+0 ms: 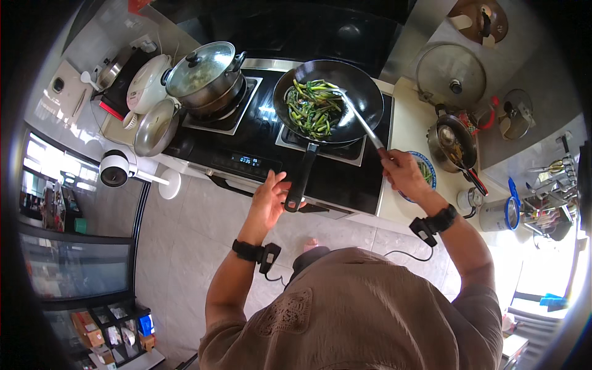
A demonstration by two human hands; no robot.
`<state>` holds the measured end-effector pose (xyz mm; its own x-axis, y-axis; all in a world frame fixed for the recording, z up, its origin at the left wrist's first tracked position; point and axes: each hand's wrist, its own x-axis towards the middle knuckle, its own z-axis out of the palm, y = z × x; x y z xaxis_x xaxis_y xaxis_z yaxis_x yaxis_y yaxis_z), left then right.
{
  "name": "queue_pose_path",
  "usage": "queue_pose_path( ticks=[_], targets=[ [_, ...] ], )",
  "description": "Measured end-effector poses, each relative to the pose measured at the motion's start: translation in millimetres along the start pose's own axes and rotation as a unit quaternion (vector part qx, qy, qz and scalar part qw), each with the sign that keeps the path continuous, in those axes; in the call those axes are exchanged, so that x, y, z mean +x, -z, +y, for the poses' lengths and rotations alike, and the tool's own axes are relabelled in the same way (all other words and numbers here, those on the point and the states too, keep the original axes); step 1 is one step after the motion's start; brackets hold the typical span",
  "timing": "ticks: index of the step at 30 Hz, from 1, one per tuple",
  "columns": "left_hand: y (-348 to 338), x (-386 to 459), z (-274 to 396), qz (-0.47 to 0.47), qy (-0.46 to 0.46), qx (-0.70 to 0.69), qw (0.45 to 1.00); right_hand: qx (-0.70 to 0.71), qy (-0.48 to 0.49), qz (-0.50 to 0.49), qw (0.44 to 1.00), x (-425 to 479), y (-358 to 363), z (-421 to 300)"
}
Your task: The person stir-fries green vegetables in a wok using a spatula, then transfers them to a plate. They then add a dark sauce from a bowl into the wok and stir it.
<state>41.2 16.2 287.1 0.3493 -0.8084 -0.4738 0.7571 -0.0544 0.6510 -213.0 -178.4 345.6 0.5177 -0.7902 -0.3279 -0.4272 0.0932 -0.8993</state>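
A black wok (pixel 365 83) sits over the right burner of the black stove, with cut green vegetable stalks (pixel 314 111) gathered in its left half. My right hand (pixel 403 173) grips the reddish-brown end of a metal spatula (pixel 358 113), whose blade rests on the stalks. My left hand (pixel 270 201) is beside the end of the wok's black handle (pixel 301 178), fingers apart, some of them partly behind the handle; it is not closed around it. Partly hidden by my right hand, a blue-rimmed plate (pixel 433 171) holds more green food.
A lidded steel pot (pixel 208 92) stands on the left burner, beside a tilted metal pan (pixel 157 127). On the right counter are a small saucepan (pixel 432 143) with utensils and a glass lid (pixel 451 74). A white camera (pixel 114 169) stands at the front left.
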Motion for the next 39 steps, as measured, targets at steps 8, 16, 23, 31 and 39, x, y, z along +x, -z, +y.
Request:
queue_pose_path(
  ticks=[8, 16, 23, 31, 39],
  targets=[
    [-34.4, 44.2, 15.5, -0.216, 0.185, 0.055, 0.957, 0.044, 0.016, 0.035, 0.998, 49.8, -22.9, -24.9],
    [-43.0, 34.7, 25.9, -0.266, 0.193, 0.088, 0.940, -0.056, -0.046, -0.101, 0.992, 23.8, 3.5, -47.6],
    [-30.1, 38.0, 36.9, -0.224, 0.182, 0.131, 0.949, -0.355, 0.099, -0.031, 0.929, -21.3, 67.1, -60.2],
    [-58.7, 16.2, 22.9, -0.213, 0.151, 0.159, 0.952, -0.228, 0.162, 0.088, 0.956, -9.5, 60.2, -19.7],
    [-101.6, -31.1, -21.4, -0.195, 0.119, 0.178, 0.957, -0.162, 0.175, 0.088, 0.967, -27.3, 86.1, 48.8]
  ],
)
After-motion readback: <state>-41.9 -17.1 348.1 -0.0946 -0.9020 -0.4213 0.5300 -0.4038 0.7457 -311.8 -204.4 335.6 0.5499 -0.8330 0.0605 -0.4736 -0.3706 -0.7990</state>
